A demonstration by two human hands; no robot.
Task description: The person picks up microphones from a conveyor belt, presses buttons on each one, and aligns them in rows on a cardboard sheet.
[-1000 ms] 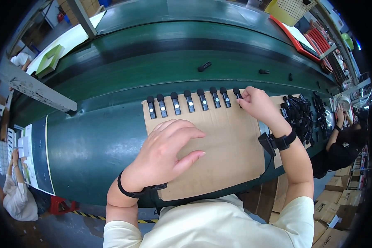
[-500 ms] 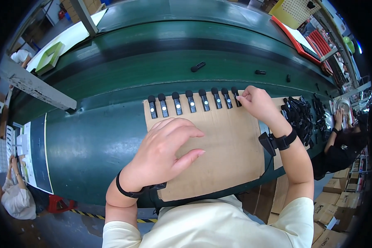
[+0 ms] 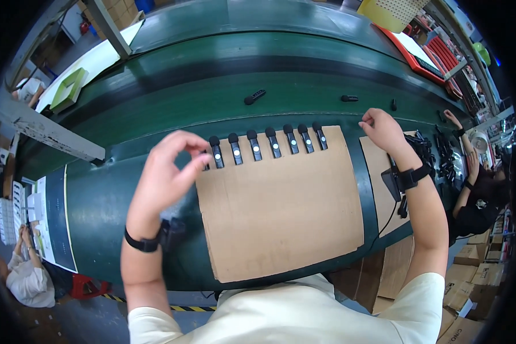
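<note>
- Head view: our left hand hangs at the left end of a row of black microphones, its thumb and forefinger curved almost into a ring, tips close together. One microphone is partly hidden behind those tips; we cannot tell whether they grip it.
- Our right hand hovers past the row's other end, fingers loosely curled. We see nothing between its fingertips, but cannot tell whether they meet.
- Between our two hands, the row runs along the far edge of a cardboard sheet, foam heads pointing away from us, most bodies showing a pale round spot.
- Beyond our hands, on the green surface, we see a loose microphone lying tilted and, further right, two more small black pieces.
- Under and beside our right forearm lies a second cardboard piece; to the right of that hand we find a heap of black parts, partly covered by the arm.
- Well to the right of our right hand, a co-worker in black reaches toward the bench.
</note>
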